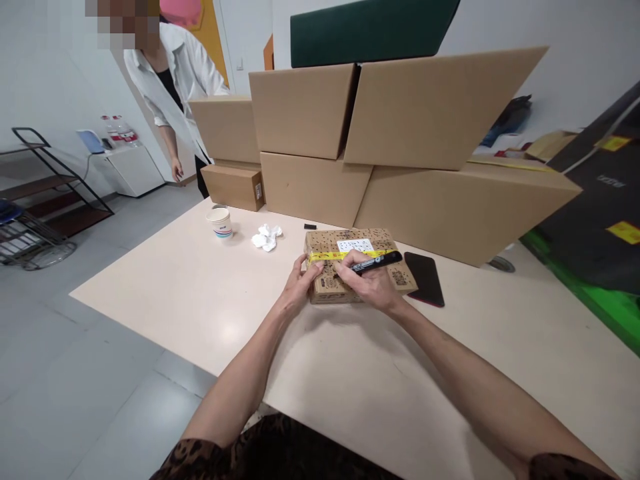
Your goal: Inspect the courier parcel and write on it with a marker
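Observation:
A small cardboard box (327, 288) lies flat on the table, covered in black marks, with yellow tape (327, 255) across its top and a white label (355, 245). My left hand (300, 283) grips the box's left end, thumb on top and fingers along the side. In my right hand (370, 283) is a black marker (377, 263), held in a writing grip, its tip end low over the box's top; whether the tip touches is hard to tell. A dark flat phone-like slab (425, 280) lies right of the box. Behind it sits a small black piece (310, 227), perhaps the marker's cap.
Large cardboard boxes (310, 183) form a stacked wall along the table's (200, 307) far side, topped by a dark green box (370, 33). A paper cup (220, 224) and crumpled tissue (267, 237) stand left. Behind, a person in a white shirt (187, 60) stands.

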The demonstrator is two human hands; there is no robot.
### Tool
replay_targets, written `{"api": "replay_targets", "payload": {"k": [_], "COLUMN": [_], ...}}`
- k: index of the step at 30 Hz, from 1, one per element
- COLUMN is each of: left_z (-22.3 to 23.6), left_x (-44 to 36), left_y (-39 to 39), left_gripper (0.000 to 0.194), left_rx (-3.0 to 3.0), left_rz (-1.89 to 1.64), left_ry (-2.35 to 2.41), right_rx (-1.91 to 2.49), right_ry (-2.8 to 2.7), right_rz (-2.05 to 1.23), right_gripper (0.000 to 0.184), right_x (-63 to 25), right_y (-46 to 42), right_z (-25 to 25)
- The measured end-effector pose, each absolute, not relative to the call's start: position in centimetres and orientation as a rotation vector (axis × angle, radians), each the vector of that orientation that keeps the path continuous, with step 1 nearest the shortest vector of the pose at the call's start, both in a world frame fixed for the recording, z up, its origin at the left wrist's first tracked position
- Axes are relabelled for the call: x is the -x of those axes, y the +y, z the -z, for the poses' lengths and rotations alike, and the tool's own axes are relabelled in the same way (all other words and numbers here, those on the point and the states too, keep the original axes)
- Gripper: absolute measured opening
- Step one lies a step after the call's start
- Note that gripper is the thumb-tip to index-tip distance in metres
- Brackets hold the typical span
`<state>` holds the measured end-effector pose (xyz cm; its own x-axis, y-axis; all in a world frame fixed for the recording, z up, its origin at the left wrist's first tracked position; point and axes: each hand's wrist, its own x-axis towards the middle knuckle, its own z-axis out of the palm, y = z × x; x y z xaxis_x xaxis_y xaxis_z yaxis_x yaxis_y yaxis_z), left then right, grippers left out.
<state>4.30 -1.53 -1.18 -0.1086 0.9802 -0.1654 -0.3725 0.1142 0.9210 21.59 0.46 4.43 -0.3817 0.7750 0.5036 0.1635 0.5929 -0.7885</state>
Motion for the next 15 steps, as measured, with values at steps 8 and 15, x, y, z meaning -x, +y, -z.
{"api": "replay_targets", "payload": {"k": [8,15], "left_z": [1.16,0.79], "left_x": [-4.13,-4.09], "left_y": [-1.52,-1.73], "left_gripper": [0.092,0.092], "left_rx": [-0.761,-0.794], "left_rz": [-1.339,-1.305], "left_ry": [1.099,1.121], "right_rx": [0.744,0.733], "right_ry": [-1.787,-1.798], "right_rz": [-0.864,-0.858], "right_gripper": [0.042,0.041], "right_x": [-21.06,-21.47], "right_y": [0.62,0.57], "right_z": [-4.22,-4.22]}}
